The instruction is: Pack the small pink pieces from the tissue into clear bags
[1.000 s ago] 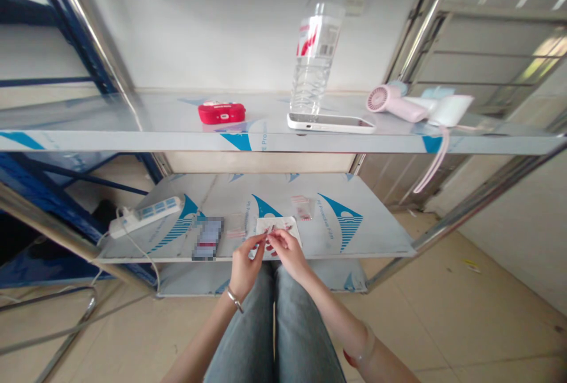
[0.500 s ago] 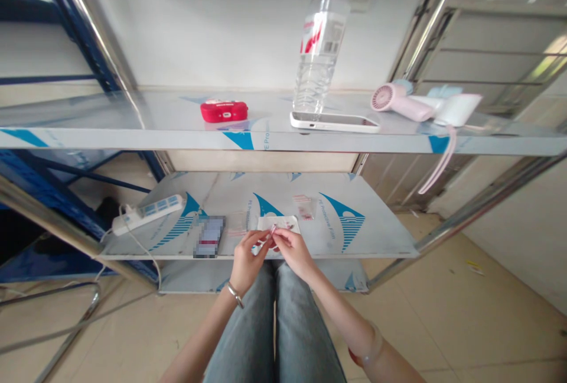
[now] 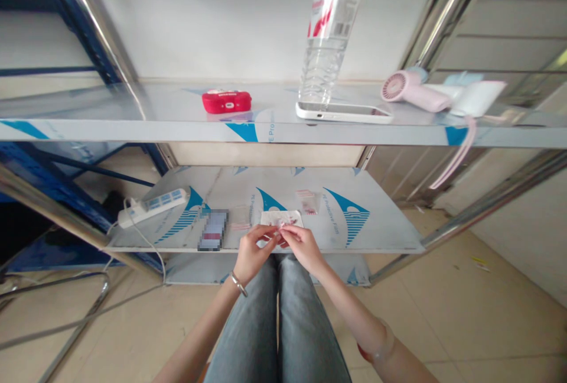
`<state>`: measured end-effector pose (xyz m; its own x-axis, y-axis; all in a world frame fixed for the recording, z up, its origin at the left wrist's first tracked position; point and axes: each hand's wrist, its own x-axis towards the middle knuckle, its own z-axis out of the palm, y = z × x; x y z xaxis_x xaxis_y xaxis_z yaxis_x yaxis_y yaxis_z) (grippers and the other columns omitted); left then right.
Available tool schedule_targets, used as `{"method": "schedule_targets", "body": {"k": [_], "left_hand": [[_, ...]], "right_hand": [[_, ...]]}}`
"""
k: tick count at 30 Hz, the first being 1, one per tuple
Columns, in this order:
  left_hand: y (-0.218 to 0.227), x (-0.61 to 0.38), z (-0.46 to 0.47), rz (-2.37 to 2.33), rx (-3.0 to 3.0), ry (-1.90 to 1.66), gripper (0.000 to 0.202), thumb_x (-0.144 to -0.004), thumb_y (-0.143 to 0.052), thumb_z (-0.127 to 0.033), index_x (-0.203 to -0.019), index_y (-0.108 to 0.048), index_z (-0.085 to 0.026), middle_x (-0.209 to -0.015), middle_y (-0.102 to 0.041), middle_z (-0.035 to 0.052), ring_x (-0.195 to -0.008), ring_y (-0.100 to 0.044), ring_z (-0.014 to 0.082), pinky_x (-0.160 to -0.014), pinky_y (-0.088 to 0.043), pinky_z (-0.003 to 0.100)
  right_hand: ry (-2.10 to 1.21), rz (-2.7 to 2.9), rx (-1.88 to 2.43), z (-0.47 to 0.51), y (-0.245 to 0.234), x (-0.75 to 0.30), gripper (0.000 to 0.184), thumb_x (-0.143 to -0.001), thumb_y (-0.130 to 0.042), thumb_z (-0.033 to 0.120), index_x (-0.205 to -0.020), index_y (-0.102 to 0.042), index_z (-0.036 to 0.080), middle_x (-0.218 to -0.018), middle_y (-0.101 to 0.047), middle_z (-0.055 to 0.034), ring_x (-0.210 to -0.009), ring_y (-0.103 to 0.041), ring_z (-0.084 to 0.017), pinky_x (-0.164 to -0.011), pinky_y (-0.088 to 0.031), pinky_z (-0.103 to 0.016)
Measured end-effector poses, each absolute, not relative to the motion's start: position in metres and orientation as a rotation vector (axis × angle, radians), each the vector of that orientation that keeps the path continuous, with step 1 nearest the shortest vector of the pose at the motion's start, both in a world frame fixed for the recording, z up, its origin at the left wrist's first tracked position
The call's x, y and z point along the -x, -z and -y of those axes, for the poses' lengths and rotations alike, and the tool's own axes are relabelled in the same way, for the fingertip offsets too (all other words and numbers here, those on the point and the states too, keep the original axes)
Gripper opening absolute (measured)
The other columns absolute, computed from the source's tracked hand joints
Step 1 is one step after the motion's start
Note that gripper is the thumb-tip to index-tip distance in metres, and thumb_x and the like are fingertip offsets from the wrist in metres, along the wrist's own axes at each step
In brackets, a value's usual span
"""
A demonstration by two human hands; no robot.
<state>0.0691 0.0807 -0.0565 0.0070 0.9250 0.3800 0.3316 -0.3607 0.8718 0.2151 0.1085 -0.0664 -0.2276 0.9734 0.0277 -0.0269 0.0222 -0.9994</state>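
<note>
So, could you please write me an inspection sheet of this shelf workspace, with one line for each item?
Surface: lower shelf, metal under blue-printed film.
Things in hand: small piece, pinkish, too small to identify; white sheet lies on the shelf just behind it.
Clutter: small bags and blurred item on the lower shelf; red case, bottle, phone and pink fan on the upper shelf.
Hands: left hand and right hand meet at the shelf edge; fingers of both pinch the piece.
Cables: power strip with white cord dropping over the front edge; pink strap hangs from the upper shelf.
Surroundings: tiled floor, white wall.
</note>
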Motion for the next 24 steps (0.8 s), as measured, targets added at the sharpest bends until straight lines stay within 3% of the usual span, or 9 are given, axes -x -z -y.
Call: {"method": "schedule_targets", "body": {"k": [11,18,24], "left_hand": [[0.054,-0.068,-0.082,-1.273,-1.684,-1.346,0.017,-0.076,-0.065,-0.024,-0.089,-0.07,-0.015,-0.086,-0.071,0.0056,-0.075,-0.067,0.0145,-0.07,-0.055,0.024],[0.05,-0.071,-0.08,-1.321,-1.756,-1.326,0.017,-0.075,-0.06,-0.015,-0.089,-0.07,-0.014,-0.085,-0.071,0.0053,-0.073,-0.067,0.0133,-0.069,-0.055,0.023],[0.047,-0.077,-0.078,-1.309,-1.785,-1.308,0.019,-0.075,-0.06,-0.018,-0.092,-0.068,-0.014,-0.086,-0.069,0.0064,-0.074,-0.066,0.0132,-0.066,-0.056,0.023]], "right_hand": [[-1.394,1.418,1.059,-0.108,0.061,-0.22,0.029,-0.072,-0.063,0.043,-0.083,-0.068,0.016,-0.077,-0.069,-0.0055,-0.071,-0.067,-0.019,-0.064,-0.055,-0.03],[-1.345,1.514,1.088,-0.108,0.057,-0.221,0.018,-0.074,-0.057,0.03,-0.077,-0.066,0.016,-0.072,-0.068,-0.0041,-0.068,-0.066,-0.017,-0.063,-0.054,-0.028],[-1.305,1.486,1.12,-0.106,0.056,-0.22,0.018,-0.073,-0.056,0.033,-0.073,-0.062,0.016,-0.071,-0.066,-0.0041,-0.065,-0.065,-0.017,-0.061,-0.054,-0.029]]}}
